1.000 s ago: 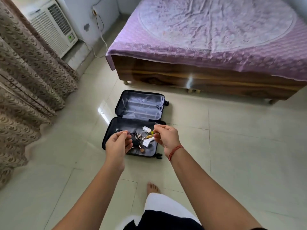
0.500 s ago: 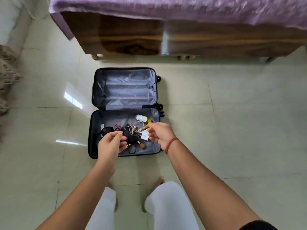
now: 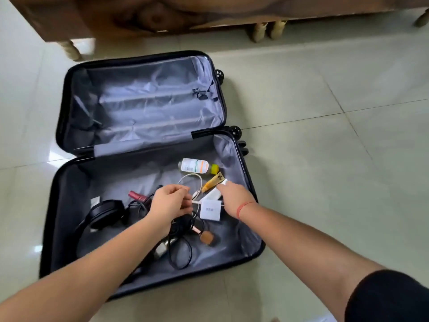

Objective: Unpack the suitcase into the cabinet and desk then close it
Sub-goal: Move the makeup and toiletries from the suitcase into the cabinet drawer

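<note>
Wooden bed frame (image 3: 162, 17) just beyond the suitcase's far edge. Black suitcase (image 3: 52, 205) lies flat open on the floor tiles, far half showing bare grey lining. Near half:
- black headphones (image 3: 102, 214) at left
- left hand (image 3: 170, 203) over the middle, fingers curled, pinching a white cable (image 3: 201, 183)
- right hand (image 3: 234, 197) at right, fingertips reaching a white tube (image 3: 213, 194); grip hidden, cannot tell
- white charger block (image 3: 210, 209) between the hands
- clear bottle (image 3: 193, 165) near the hinge

Person wears red thread bracelet (image 3: 244, 207), black sleeve (image 3: 390, 298).
</note>
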